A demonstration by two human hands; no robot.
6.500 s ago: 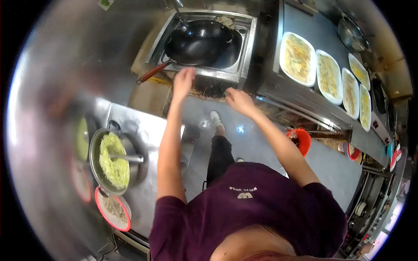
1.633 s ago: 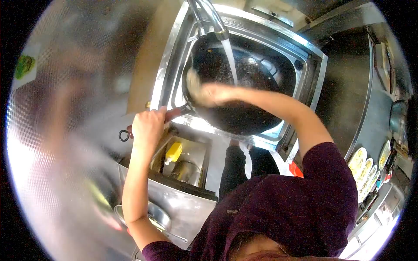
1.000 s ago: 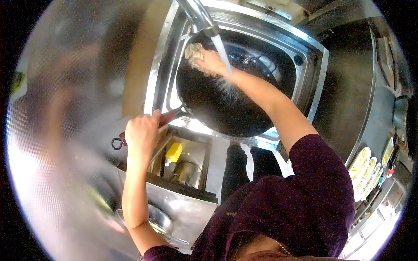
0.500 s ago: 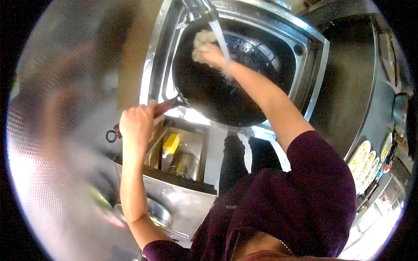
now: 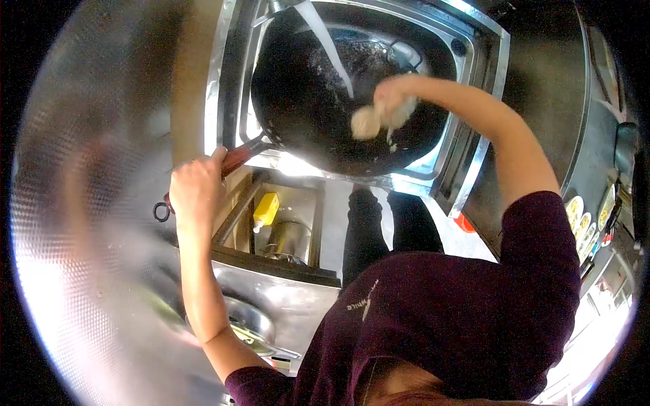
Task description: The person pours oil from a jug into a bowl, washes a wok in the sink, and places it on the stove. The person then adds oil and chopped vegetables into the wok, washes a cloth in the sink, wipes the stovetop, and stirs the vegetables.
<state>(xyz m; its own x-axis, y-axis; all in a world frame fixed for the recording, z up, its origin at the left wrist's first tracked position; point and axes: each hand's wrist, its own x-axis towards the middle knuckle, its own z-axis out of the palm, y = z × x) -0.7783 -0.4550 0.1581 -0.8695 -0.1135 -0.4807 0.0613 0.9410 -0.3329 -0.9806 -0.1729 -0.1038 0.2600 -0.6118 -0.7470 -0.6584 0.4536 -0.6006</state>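
A large black wok [image 5: 288,88] rests in the metal sink [image 5: 214,95]. My left hand [image 5: 196,183] is wrapped around its reddish-brown handle [image 5: 241,157], which has a ring at the end. Over the right part of the wok, my right hand [image 5: 398,93] grips a pale, bunched-up cloth [image 5: 367,123], blurred by motion. Whether the cloth touches the wok's surface I cannot tell. From the faucet [image 5: 279,5] a stream of water [image 5: 328,46] falls into the wok, to the left of my right hand. Wet, light streaks show on the wok's far inner side.
Below the handle, a yellow squeeze bottle [image 5: 267,208] and a metal container [image 5: 287,240] stand in a recessed compartment. A shiny metal pan [image 5: 249,322] lies lower down near my left forearm. Several oval dishes [image 5: 574,211] line the right side, beside a dark counter [image 5: 542,101].
My right hand has swept the cloth from the wok's far left side, under the water, toward its near right. My left hand keeps its hold on the handle.
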